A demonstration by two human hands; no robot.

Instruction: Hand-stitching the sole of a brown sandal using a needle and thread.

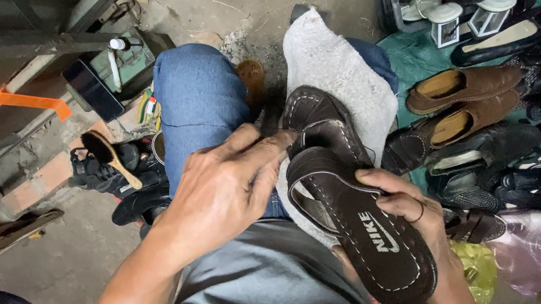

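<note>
A dark brown sandal (360, 222) with pale stitching lies across my lap, its toe end resting on a white cloth (340, 69) draped over my right knee. My left hand (222, 188) reaches in from the left, its fingertips pinched together on the edge of the sandal's strap. My right hand (405, 204), with a ring on one finger, grips the sandal from the right, thumb over the strap and fingers under the sole. My left knee in blue jeans (197, 91) is beside the cloth.
Several shoes and sandals (466, 85) lie in rows on a green sheet at the right. A wooden shoe brush (106, 152) rests on black items at my left, near a dark phone (92, 89). Pink (528, 248) and yellow (478, 269) plastic bags lie by my right arm.
</note>
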